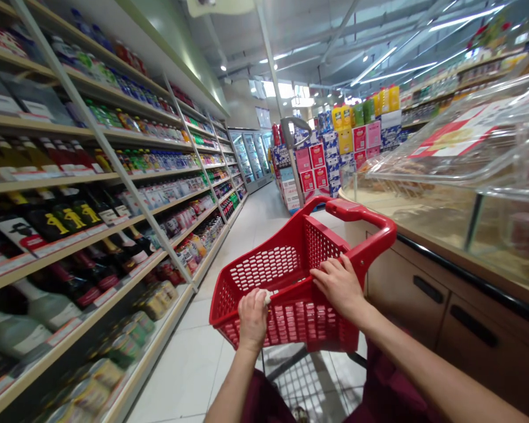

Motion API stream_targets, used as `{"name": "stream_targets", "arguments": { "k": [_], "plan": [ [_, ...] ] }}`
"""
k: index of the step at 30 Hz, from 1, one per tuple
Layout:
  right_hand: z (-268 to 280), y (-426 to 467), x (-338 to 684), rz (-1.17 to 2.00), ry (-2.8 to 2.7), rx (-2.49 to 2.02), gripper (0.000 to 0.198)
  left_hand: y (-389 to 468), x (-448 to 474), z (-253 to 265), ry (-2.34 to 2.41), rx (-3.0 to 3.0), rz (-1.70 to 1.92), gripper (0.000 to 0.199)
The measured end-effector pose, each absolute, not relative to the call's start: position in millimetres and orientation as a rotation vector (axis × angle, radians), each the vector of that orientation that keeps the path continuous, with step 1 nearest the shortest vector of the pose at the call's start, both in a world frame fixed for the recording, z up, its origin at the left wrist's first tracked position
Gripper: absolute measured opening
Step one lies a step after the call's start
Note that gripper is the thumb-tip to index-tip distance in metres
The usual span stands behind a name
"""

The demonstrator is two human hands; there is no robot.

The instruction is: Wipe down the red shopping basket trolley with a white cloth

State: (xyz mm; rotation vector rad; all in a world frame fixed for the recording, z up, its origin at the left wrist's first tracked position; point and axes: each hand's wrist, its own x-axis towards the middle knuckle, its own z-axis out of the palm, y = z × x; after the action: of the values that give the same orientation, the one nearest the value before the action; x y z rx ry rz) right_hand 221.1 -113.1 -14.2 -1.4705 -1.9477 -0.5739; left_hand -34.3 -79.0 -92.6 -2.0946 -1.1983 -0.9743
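Observation:
A red plastic shopping cart (286,320) with a perforated basket stands in front of me, its thick red handle (374,235) on the right. My left hand (253,320) is closed at the near rim of the basket. A small crumpled white piece, looking like a tissue (267,297), pokes out between its thumb and fingers. Farther right along the same rim, my right hand (338,285) lies over the edge with its fingers curled around it, close to the handle. The basket's inside is partly hidden by its near wall.
Shelves of bottles and cans (150,170) line the left side. On the right stands a wooden counter (405,288) with clear plastic covers (458,135). Stacked boxes and juice bottles (335,141) rise ahead, with glass-door coolers (249,155) beyond the tiled aisle (258,217).

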Motion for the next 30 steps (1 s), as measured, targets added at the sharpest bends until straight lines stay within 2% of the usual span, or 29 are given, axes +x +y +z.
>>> {"name": "stream_targets", "arguments": {
  "k": [4, 11, 17, 24, 30],
  "plan": [
    [-25, -114, 209, -0.626, -1.995, -1.411, 0.018, -70, -21, -92, -1.222, -2.141, -0.981, 0.03],
    [-33, -107, 208, -0.611, -1.978, -1.397, 0.023, -67, -77, -93, -1.311, -2.002, -1.118, 0.036],
    [-30, -111, 212, -0.602, -1.971, -1.413, 0.026, -63, -26, -100, -1.216, -2.168, -1.055, 0.039],
    [-30, -116, 216, -0.632, -1.931, -1.431, 0.027, -66, -57, -103, -1.411, -1.913, -1.229, 0.04],
    [-31, -118, 222, -0.602, -1.947, -1.447, 0.03, -66, -24, -102, -1.194, -2.178, -1.109, 0.04]
  ]
}}
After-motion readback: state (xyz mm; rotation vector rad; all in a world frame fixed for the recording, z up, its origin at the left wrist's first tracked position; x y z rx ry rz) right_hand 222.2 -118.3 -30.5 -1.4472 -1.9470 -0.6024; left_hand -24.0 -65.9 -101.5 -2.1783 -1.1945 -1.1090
